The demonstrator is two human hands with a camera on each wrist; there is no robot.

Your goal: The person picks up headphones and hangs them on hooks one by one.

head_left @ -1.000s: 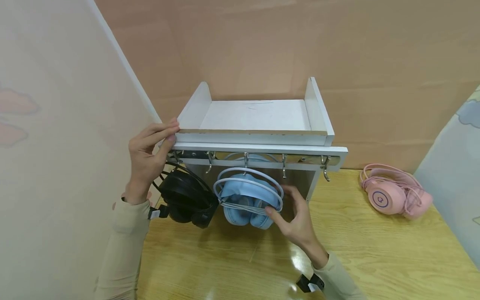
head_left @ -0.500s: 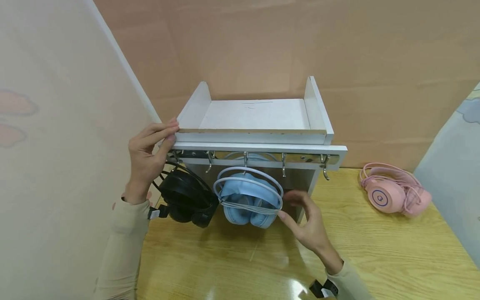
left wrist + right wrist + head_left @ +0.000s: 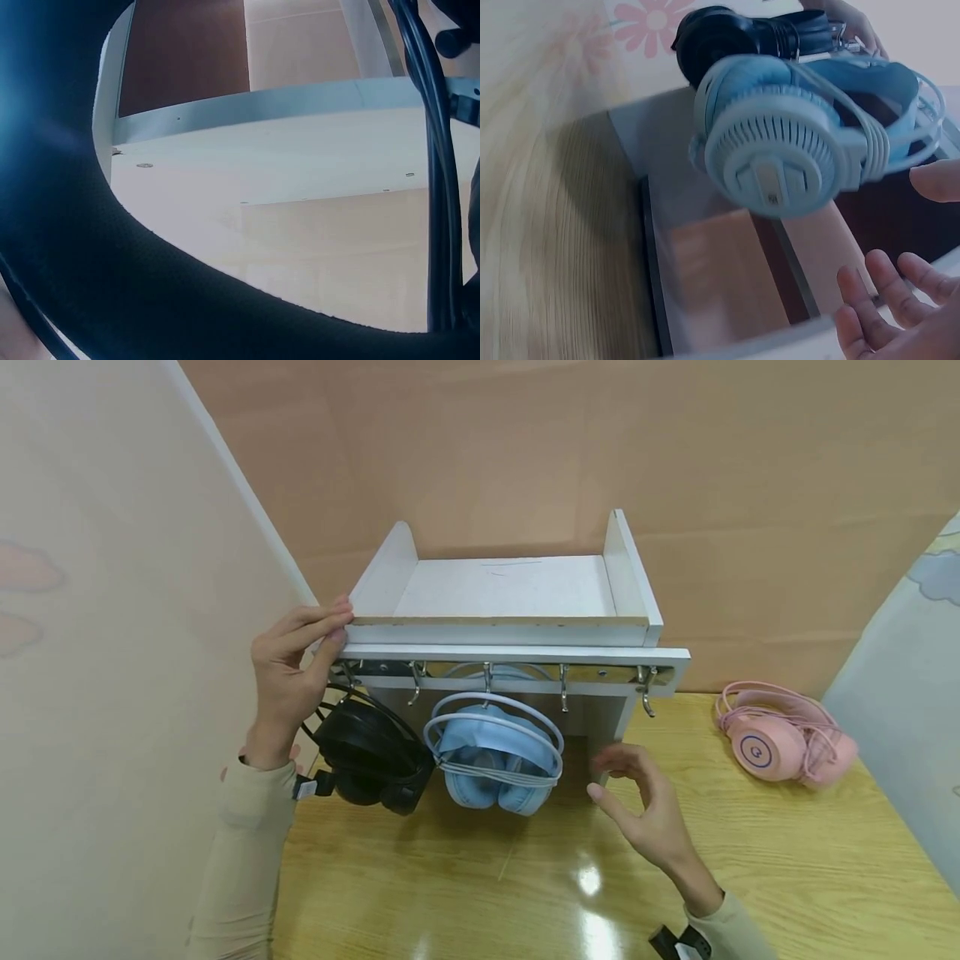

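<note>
In the head view, my left hand [image 3: 288, 672] holds the left end of a white shelf rack [image 3: 495, 635], fingers on its upper corner and thumb on the front. Black headphones [image 3: 367, 752] hang below that hand from a left hook; their band fills much of the left wrist view [image 3: 60, 210]. Light blue headphones [image 3: 495, 739], cord bundled across them, hang from the middle hook. My right hand [image 3: 652, 814] is to their right, apart from them, fingers spread and loosely bent around nothing. The right wrist view shows the blue headphones [image 3: 780, 150] beyond those fingers.
Pink headphones [image 3: 772, 747] with a wound cord lie on the wooden table [image 3: 750, 860] at the right. Bare metal hooks [image 3: 564, 687] line the rack's front rail. A pale panel [image 3: 150, 568] stands close on the left, and a brown backdrop [image 3: 525, 452] rises behind.
My right hand has let go of the blue headphones and drawn away to the right and toward me. The headphones stay hanging. My left hand keeps its place on the rack.
</note>
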